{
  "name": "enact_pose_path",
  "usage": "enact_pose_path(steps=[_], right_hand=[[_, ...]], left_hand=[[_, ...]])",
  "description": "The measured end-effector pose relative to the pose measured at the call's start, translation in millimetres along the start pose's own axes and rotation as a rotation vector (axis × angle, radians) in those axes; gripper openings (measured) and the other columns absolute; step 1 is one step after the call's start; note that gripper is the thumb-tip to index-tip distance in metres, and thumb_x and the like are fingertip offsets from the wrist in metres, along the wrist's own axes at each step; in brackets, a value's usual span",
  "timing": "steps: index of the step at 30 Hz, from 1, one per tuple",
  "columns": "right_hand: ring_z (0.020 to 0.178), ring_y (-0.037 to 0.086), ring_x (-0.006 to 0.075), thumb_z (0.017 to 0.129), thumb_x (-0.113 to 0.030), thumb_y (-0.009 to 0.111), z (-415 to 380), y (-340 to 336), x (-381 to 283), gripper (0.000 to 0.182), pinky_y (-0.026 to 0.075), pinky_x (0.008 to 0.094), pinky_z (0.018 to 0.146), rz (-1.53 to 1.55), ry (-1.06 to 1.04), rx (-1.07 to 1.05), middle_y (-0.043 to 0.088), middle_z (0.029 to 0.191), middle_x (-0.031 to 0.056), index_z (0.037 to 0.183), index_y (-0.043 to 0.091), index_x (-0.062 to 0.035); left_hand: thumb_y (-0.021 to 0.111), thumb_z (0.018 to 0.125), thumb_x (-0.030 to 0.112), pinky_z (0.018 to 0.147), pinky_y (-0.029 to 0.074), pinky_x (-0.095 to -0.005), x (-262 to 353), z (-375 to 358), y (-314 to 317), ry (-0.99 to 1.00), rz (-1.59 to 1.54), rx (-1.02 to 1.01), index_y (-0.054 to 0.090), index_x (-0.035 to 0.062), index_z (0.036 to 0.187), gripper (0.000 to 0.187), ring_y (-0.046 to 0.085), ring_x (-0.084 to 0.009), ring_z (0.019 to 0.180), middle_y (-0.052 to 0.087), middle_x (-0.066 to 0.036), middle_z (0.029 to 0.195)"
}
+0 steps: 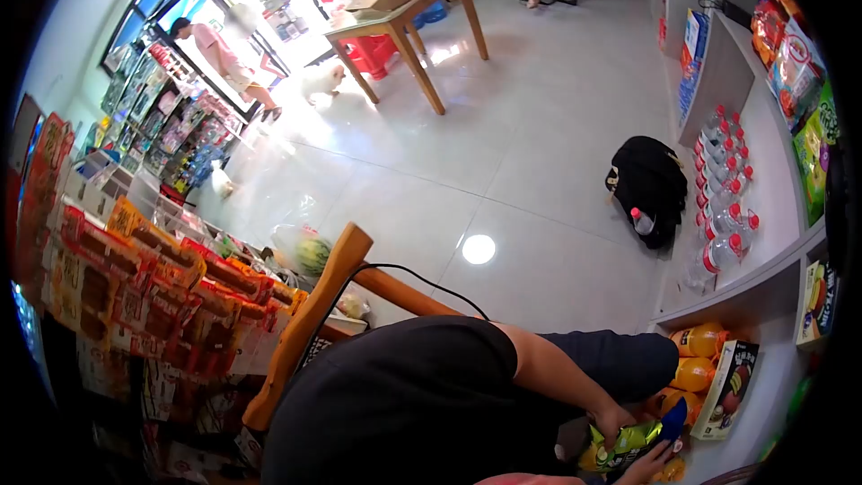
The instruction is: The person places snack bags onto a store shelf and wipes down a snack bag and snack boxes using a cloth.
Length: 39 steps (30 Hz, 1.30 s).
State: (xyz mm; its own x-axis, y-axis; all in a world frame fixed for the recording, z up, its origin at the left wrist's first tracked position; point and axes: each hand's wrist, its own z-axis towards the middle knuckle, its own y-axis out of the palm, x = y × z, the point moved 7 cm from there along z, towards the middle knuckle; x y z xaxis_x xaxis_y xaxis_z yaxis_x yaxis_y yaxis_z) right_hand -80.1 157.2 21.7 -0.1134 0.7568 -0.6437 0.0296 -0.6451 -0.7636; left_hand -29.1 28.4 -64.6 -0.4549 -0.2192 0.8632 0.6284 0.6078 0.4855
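My left hand (612, 424) reaches across at the lower right, its fingers wrapped round a green and yellow snack packet (636, 436) with a dark blue end. My right hand (648, 465) grips the same packet from below, near that blue end; its wrist runs out of the bottom of the view. The packet is tilted, and my fingers hide part of its print. Close beside it, orange-juice bottles (696, 374) lie in a low shelf compartment. A pale upright box (725, 391) with fruit pictures stands against them.
A wooden chair (310, 328) is beside my black-sleeved shoulder. Hanging snack packs (153, 278) fill the left side. Red-capped water bottles (723, 189) stand on the right shelf, near a black bag (648, 189) on the floor. Farther off are a table (404, 20), a white dog (321, 81) and a person (215, 54).
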Motion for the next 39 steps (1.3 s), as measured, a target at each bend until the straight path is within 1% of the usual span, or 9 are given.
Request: enact_pose_path(steps=[6, 9, 17, 24, 27, 33, 35, 36, 39], right_hand=[[0.112, 0.053, 0.0383, 0.099, -0.042, 0.041, -12.9, 8.4, 7.6, 0.057, 0.036, 0.0379, 0.101, 0.036, 0.137, -0.049, 0.056, 0.120, 0.0296, 0.124, 0.053, 0.0076], [0.111, 0.053, 0.0386, 0.099, -0.039, 0.045, -20.1, 16.1, -12.5, 0.054, 0.036, 0.0385, 0.100, 0.005, -0.003, -0.123, 0.058, 0.117, 0.0296, 0.120, 0.055, 0.0091], [0.086, 0.062, 0.0418, 0.089, -0.041, 0.061, -31.5, 14.1, 5.8, 0.050, 0.050, 0.0430, 0.076, 0.072, -0.235, 0.085, 0.065, 0.096, 0.0271, 0.107, 0.063, 0.0055], [0.111, 0.054, 0.0385, 0.095, -0.033, 0.054, -78.7, 6.0, 89.8, 0.053, 0.043, 0.0391, 0.095, 0.208, 0.053, 0.139, 0.053, 0.125, 0.0294, 0.127, 0.050, 0.0080], [0.117, 0.048, 0.0433, 0.097, -0.038, 0.045, -90.9, 24.7, 147.5, 0.059, 0.038, 0.0404, 0.102, 0.209, 0.211, 0.122, 0.048, 0.126, 0.0361, 0.125, 0.047, 0.0137], [0.109, 0.054, 0.0387, 0.096, -0.034, 0.052, -108.3, -22.4, 22.9, 0.047, 0.036, 0.0397, 0.100, -0.041, 0.236, 0.158, 0.058, 0.118, 0.0293, 0.117, 0.058, 0.0090], [0.107, 0.055, 0.0374, 0.094, -0.033, 0.057, -99.8, -18.9, 34.8, 0.047, 0.036, 0.0413, 0.100, -0.010, -0.009, 0.209, 0.060, 0.117, 0.0270, 0.118, 0.057, 0.0081], [0.119, 0.050, 0.0365, 0.098, -0.035, 0.048, -89.5, 5.5, 99.8, 0.055, 0.039, 0.0371, 0.100, -0.019, 0.259, 0.074, 0.049, 0.131, 0.0274, 0.130, 0.045, 0.0092], [0.114, 0.053, 0.0358, 0.098, -0.033, 0.050, -85.8, 12.3, 90.7, 0.054, 0.040, 0.0353, 0.097, -0.226, 0.158, 0.128, 0.054, 0.124, 0.0300, 0.125, 0.048, 0.0132]], left_hand=[[0.077, 0.075, 0.009, 0.095, 0.043, -0.0378, 2.3, -7.3, 3.6, -0.077, 0.254, 0.010, 0.038, 0.0049, 0.136, 0.072, 0.049, -0.0223, 0.117, 0.053, -0.011, 0.126], [0.077, 0.075, 0.011, 0.096, 0.042, -0.0378, -0.9, -12.3, -1.5, -0.103, 0.286, 0.042, 0.038, 0.0047, 0.136, 0.073, 0.048, -0.0227, 0.118, 0.052, -0.011, 0.127], [0.078, 0.075, 0.016, 0.097, 0.041, -0.0378, -0.3, -14.9, 3.5, -0.151, 0.386, 0.050, 0.037, 0.0043, 0.137, 0.076, 0.047, -0.0237, 0.120, 0.051, -0.013, 0.129], [0.079, 0.075, 0.021, 0.098, 0.041, -0.0378, -6.1, -0.7, 24.7, -0.156, 0.443, -0.067, 0.036, 0.0039, 0.138, 0.079, 0.046, -0.0246, 0.122, 0.050, -0.014, 0.131], [0.080, 0.075, 0.022, 0.099, 0.040, -0.0379, 3.3, -3.2, 28.6, -0.133, 0.455, -0.082, 0.035, 0.0037, 0.138, 0.080, 0.046, -0.0250, 0.122, 0.049, -0.014, 0.132], [0.080, 0.075, 0.027, 0.098, 0.041, -0.0379, 3.0, -3.0, 38.3, -0.075, 0.407, -0.133, 0.037, 0.0027, 0.137, 0.079, 0.047, -0.0252, 0.121, 0.050, -0.015, 0.131], [0.079, 0.076, 0.028, 0.097, 0.042, -0.0379, 4.2, -6.6, 37.3, -0.058, 0.333, -0.085, 0.039, 0.0018, 0.136, 0.077, 0.048, -0.0249, 0.119, 0.051, -0.015, 0.129], [0.078, 0.076, 0.029, 0.096, 0.042, -0.0379, 5.3, -7.6, 37.5, -0.054, 0.298, -0.057, 0.040, 0.0014, 0.135, 0.076, 0.049, -0.0248, 0.119, 0.052, -0.016, 0.128], [0.077, 0.077, 0.032, 0.095, 0.043, -0.0379, 11.5, -15.7, 34.9, -0.043, 0.195, 0.035, 0.043, 0.0001, 0.132, 0.073, 0.051, -0.0243, 0.116, 0.054, -0.016, 0.125]])
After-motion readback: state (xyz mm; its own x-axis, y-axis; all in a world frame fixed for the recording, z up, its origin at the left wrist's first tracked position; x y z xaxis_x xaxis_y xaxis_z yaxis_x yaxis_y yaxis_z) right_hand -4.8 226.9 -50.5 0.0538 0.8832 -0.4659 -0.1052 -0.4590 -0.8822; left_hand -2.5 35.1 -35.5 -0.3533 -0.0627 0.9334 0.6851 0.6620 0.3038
